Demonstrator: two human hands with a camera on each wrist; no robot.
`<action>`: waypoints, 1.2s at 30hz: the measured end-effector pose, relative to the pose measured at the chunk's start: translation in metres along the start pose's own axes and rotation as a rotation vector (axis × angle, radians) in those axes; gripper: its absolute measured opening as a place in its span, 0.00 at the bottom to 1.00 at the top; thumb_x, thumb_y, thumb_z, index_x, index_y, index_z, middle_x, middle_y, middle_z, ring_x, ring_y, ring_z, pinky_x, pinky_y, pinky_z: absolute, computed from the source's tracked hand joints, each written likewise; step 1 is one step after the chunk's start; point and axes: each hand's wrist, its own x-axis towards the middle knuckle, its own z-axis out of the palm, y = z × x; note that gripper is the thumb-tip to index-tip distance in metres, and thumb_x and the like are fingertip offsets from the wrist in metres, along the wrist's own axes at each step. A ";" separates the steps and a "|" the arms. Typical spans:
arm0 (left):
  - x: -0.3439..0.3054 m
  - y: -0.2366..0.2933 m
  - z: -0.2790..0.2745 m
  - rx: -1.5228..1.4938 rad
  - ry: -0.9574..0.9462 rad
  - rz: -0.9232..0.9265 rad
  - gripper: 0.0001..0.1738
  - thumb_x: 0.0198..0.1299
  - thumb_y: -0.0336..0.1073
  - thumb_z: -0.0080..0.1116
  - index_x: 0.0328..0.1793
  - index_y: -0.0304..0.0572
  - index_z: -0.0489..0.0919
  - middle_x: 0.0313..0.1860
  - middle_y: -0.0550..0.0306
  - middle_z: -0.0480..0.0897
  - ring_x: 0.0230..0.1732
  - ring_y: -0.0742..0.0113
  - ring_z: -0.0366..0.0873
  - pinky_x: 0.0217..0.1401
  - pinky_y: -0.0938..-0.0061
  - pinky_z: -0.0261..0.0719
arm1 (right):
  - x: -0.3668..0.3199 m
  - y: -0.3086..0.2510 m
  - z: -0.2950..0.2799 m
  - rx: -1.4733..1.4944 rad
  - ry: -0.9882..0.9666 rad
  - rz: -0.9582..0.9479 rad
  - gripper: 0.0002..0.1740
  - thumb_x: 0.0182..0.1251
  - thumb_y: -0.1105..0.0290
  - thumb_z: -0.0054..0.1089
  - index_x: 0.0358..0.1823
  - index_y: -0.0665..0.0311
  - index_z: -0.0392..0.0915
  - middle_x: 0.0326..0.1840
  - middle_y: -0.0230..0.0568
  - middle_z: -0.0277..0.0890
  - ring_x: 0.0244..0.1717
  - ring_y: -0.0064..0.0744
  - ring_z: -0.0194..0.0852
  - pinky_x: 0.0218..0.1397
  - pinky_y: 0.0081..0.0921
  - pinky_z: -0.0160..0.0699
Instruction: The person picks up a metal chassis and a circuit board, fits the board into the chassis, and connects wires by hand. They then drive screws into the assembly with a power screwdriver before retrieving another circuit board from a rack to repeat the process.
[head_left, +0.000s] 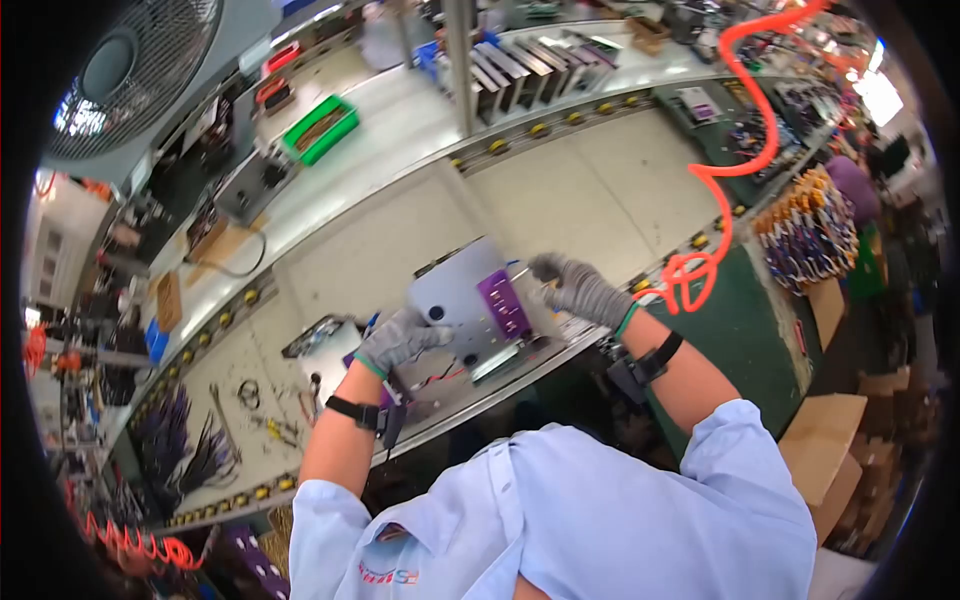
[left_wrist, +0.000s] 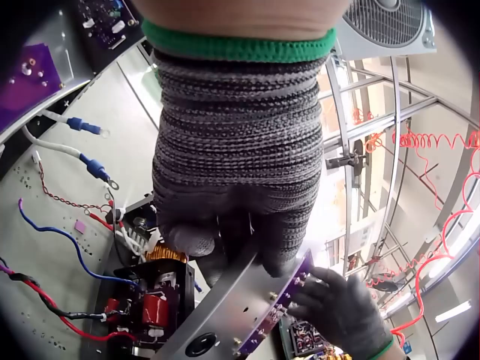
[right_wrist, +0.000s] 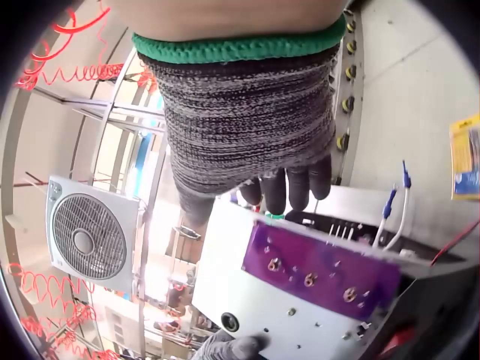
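A grey metal panel (head_left: 455,305) with a purple circuit board (head_left: 503,305) on its face is tilted over the bench in front of me. My left hand (head_left: 400,340), in a grey knit glove, grips its left edge; the left wrist view shows thumb and fingers on either side of the panel (left_wrist: 225,304). The gloved right hand (head_left: 585,290) is beside the opposite edge, fingers loosely bent. In the right wrist view its fingertips (right_wrist: 275,199) are right at the panel's rim. Below lies an open unit with red components (left_wrist: 155,309) and loose wires with blue terminals (left_wrist: 94,166).
Purple and black cables (head_left: 190,440) and small tools (head_left: 280,430) lie on the left of the bench. An orange coiled air hose (head_left: 690,275) hangs at the right. Further back are a green bin (head_left: 320,130), a row of upright panels (head_left: 530,75) and a fan (head_left: 130,75).
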 end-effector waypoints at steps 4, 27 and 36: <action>0.004 0.001 0.009 -0.311 0.056 0.060 0.20 0.60 0.43 0.69 0.54 0.37 0.84 0.38 0.47 0.87 0.40 0.65 0.82 0.51 0.69 0.79 | 0.035 -0.039 0.028 0.490 0.011 -0.109 0.33 0.70 0.50 0.65 0.64 0.71 0.74 0.54 0.42 0.80 0.52 0.29 0.77 0.59 0.26 0.76; 0.138 -0.006 -0.057 -0.051 0.175 -0.031 0.27 0.55 0.53 0.75 0.52 0.39 0.88 0.41 0.54 0.89 0.41 0.66 0.84 0.52 0.69 0.81 | 0.092 0.048 0.072 0.249 -0.038 0.310 0.35 0.65 0.50 0.68 0.65 0.67 0.73 0.57 0.46 0.81 0.55 0.34 0.79 0.61 0.31 0.77; 0.137 -0.006 -0.051 -0.108 0.183 -0.046 0.26 0.55 0.50 0.76 0.52 0.39 0.88 0.41 0.56 0.88 0.42 0.67 0.82 0.50 0.67 0.80 | 0.067 0.009 0.066 0.465 0.026 0.141 0.32 0.70 0.49 0.64 0.63 0.68 0.72 0.54 0.41 0.81 0.53 0.28 0.76 0.59 0.29 0.77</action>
